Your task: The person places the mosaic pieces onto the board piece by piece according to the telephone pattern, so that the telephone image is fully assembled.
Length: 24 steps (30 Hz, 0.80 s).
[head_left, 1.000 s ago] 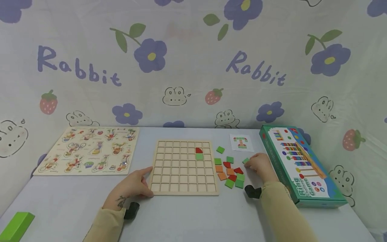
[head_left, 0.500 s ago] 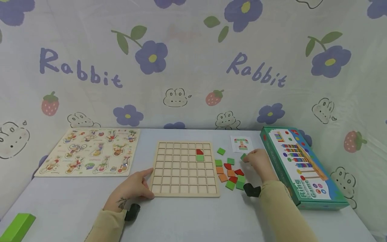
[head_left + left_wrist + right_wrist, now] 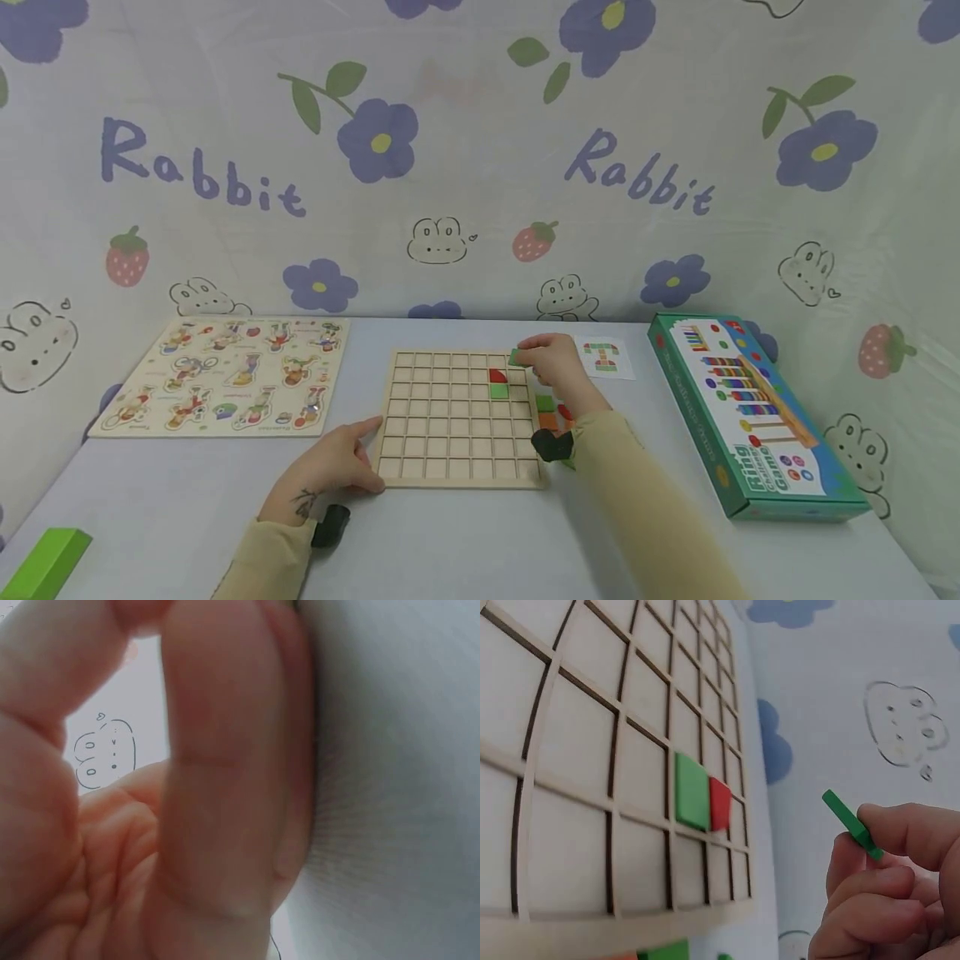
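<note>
My right hand (image 3: 553, 360) pinches a small green square tile (image 3: 847, 819) between thumb and fingertips, above the far right corner of the wooden grid board (image 3: 459, 483). The tile is tilted in the right wrist view. Inside the board's grid, a red quarter-round tile (image 3: 498, 377) lies directly behind a green square tile (image 3: 498, 391). My left hand (image 3: 326, 461) rests at the board's left side, index finger at the edge and thumb at the near left corner. Only its large, close fingers (image 3: 217, 765) show in the left wrist view.
Loose green, red and orange tiles (image 3: 548, 422) lie right of the board, partly hidden under my right arm. Behind them is a pattern card (image 3: 626, 372). A green game box (image 3: 757, 417) stands far right, a picture puzzle board (image 3: 217, 375) far left, a green block (image 3: 47, 562) near left.
My right hand has carried the green tile left from beside the card to the board's far right corner. My left hand has stayed at the board's edge.
</note>
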Tool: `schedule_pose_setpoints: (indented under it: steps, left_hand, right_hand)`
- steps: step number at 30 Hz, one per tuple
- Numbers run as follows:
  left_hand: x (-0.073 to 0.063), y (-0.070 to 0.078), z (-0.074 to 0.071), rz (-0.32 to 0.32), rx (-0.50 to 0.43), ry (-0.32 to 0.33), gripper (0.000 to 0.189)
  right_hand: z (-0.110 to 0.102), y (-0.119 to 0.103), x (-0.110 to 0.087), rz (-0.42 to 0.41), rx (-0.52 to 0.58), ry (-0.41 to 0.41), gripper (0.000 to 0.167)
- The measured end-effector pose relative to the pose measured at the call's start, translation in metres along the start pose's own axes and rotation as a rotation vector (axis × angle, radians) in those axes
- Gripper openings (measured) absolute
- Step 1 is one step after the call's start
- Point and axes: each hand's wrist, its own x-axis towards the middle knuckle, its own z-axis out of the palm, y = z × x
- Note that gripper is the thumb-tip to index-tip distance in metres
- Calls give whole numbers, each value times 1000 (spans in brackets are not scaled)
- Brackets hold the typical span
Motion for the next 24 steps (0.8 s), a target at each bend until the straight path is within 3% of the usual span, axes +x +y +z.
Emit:
schedule_pose_setpoints:
  steps: [7, 16, 24]
  left_hand:
    - [0, -2, -1, 5, 6, 3, 95]
    - [1, 0, 0, -2, -1, 7, 93]
    - [0, 1, -1, 0, 1, 16, 93]
  right_hand:
    - [33, -2, 14, -79, -192, 9, 16]
    - [56, -1, 21, -88, -221, 24, 13]
    - [64, 1, 26, -64, -326, 62, 12]
